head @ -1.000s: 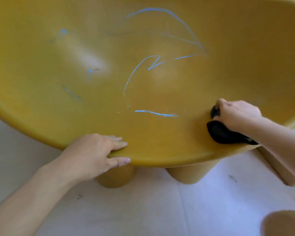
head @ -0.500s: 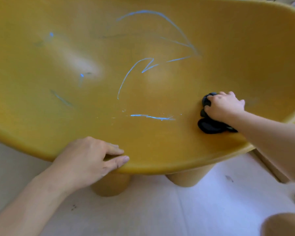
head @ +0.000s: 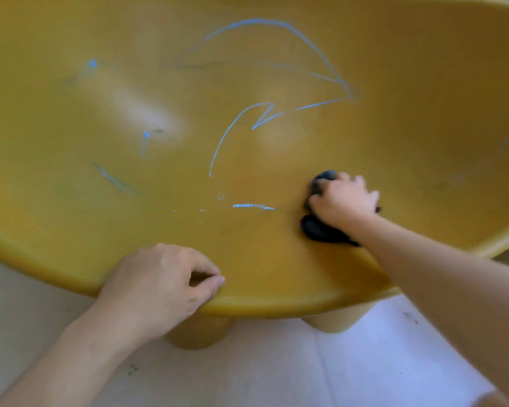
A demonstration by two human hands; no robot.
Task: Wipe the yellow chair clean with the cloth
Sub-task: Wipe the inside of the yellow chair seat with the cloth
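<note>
- On the yellow chair [head: 409,83], at the seat's right front: dark cloth [head: 318,230], bunched against the surface.
- Right hand [head: 343,201]: fingers curled over the cloth, gripping it.
- Left hand [head: 156,286]: curled fingers and thumb holding the chair's front rim.
- Blue scribble marks [head: 265,113]: across the chair's middle, left of the cloth.
- Pale floor [head: 365,362]: beneath the chair.

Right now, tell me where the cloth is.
Head view: the dark cloth is bunched under the right hand on the seat of the yellow chair, right of centre, right of the short blue streak.
</note>
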